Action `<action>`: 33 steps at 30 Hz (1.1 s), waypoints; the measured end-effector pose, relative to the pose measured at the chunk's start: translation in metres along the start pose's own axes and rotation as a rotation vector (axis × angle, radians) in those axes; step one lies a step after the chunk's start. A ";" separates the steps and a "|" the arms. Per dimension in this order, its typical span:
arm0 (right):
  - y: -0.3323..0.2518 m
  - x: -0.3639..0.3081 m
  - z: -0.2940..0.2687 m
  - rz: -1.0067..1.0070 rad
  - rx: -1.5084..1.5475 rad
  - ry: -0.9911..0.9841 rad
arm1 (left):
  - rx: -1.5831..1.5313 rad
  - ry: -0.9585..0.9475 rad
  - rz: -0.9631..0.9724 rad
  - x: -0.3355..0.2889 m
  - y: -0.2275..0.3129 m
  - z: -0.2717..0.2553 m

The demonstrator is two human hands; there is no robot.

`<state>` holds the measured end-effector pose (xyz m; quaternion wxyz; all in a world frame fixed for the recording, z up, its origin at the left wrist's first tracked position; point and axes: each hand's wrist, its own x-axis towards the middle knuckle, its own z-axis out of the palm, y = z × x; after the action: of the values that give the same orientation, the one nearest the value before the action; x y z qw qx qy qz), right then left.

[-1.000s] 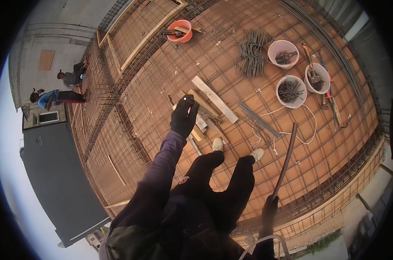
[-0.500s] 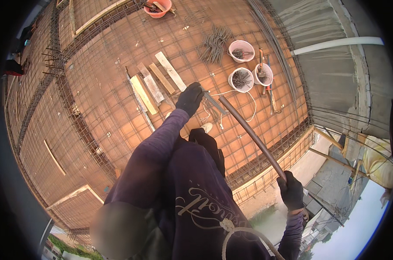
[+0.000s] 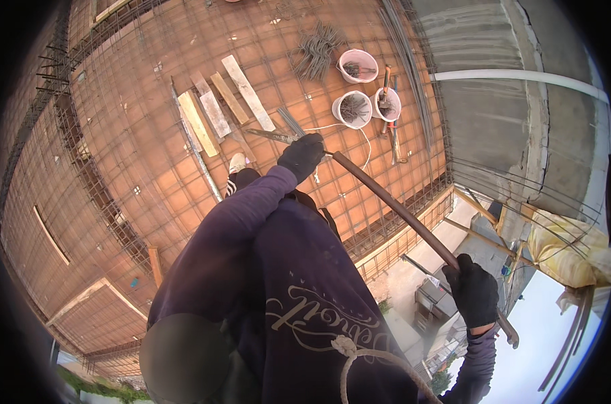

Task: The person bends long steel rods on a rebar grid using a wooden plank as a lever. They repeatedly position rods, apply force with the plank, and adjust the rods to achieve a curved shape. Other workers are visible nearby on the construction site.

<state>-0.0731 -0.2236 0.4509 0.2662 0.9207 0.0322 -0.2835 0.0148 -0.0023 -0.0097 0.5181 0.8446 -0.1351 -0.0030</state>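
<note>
My right hand (image 3: 472, 291), in a dark glove, is closed round a long brown pipe (image 3: 400, 209) near its lower end. A bent tip (image 3: 511, 335) shows beyond that hand. The pipe slants up and left toward my left hand (image 3: 302, 158), also dark-gloved and closed. From the left hand a narrow, dark metal bar (image 3: 270, 135) sticks out to the left, and a thin dark end shows on its other side, close to the pipe's upper end. Whether that end sits inside the pipe I cannot tell. Short grey rods (image 3: 291, 121) lie just beyond the left hand.
A rebar grid covers the reddish-brown deck (image 3: 184, 182). Wooden boards (image 3: 248, 94) lie ahead. Toward the right are a rod-filled bucket (image 3: 352, 110), a bucket with a hammer (image 3: 387, 104), another bucket (image 3: 356, 66) and bent rods (image 3: 317, 50). The deck's edge (image 3: 406, 232) drops off at right.
The view has shifted, so the deck items sit farther left. The metal bar now shows in my left hand, which is closer to the pipe's upper end. My right hand remains on the pipe.
</note>
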 end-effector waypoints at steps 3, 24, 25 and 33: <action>-0.009 0.009 -0.025 -0.038 -0.171 0.048 | -0.019 -0.009 0.037 0.003 0.003 0.004; -0.030 0.069 -0.045 -0.100 -0.250 0.239 | -0.087 -0.119 -0.135 0.021 -0.011 -0.029; -0.032 0.068 -0.047 -0.083 -0.235 0.226 | -0.075 -0.126 -0.144 0.020 -0.012 -0.028; -0.035 0.066 -0.057 -0.101 -0.246 0.198 | 0.012 -0.082 -0.111 0.012 -0.018 -0.026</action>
<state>0.0036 -0.1708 0.4384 0.3579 0.9018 0.1392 -0.1982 0.0339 0.0253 -0.0123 0.5058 0.8532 -0.1091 -0.0656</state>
